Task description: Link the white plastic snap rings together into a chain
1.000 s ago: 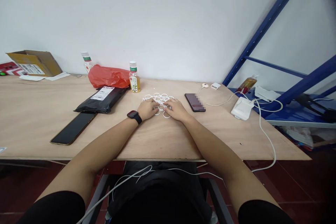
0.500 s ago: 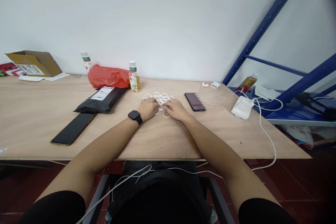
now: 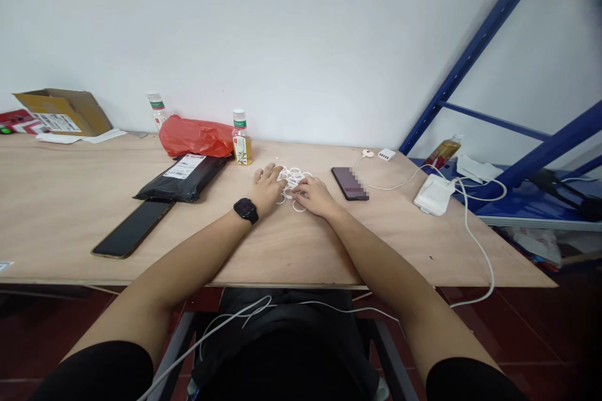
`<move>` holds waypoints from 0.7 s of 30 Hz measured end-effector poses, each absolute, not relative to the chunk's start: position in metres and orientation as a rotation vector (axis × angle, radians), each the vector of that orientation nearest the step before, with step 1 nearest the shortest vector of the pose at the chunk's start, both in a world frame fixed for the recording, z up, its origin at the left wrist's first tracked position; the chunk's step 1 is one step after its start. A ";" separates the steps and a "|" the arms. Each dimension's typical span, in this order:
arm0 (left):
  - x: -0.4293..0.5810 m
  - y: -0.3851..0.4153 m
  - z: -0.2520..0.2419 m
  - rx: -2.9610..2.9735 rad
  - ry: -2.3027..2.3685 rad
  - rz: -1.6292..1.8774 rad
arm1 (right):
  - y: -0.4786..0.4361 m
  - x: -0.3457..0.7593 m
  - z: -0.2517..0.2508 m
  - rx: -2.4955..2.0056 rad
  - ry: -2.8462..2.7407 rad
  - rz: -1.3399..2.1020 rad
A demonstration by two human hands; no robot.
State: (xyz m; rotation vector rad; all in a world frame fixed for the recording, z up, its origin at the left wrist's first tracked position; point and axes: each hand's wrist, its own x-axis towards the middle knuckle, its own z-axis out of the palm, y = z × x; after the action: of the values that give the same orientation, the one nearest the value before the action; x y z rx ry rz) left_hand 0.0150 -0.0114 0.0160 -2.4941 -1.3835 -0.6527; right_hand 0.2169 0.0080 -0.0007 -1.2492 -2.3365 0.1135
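Note:
Several thin white rings [image 3: 295, 177] lie in a loose, overlapping cluster on the wooden table [image 3: 291, 250]. My left hand [image 3: 268, 188], with a black watch [image 3: 246, 210] on the wrist, rests at the cluster's left side, fingers spread and nothing visible in them. At the right side, my right hand [image 3: 313, 195] lies over the edge of the rings with its fingers bent and apart, touching some of them. One ring [image 3: 299, 205] sits at the near side, by the right fingertips.
A bottle [image 3: 241, 141], a red bag [image 3: 195, 136], a black parcel [image 3: 183, 178] and a phone [image 3: 134, 227] are to the left. Another phone [image 3: 350, 183], a white adapter [image 3: 434, 194] and cables lie to the right, beside a blue rack [image 3: 475, 44].
My left hand has lifted and spread its fingers, moving slightly away from the rings, and its wrist has turned so the watch face is lit. My right hand has barely moved.

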 end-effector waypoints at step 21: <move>0.014 -0.006 0.009 -2.627 -1.386 -0.560 | 0.009 0.216 -0.005 -1.266 -2.399 0.193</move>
State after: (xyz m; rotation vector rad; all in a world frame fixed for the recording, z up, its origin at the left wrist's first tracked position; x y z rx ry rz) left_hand 0.0140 -0.0064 0.0095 -2.6267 -1.3858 -0.5596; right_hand 0.2164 0.0088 -0.0050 -1.2664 -2.3986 0.1934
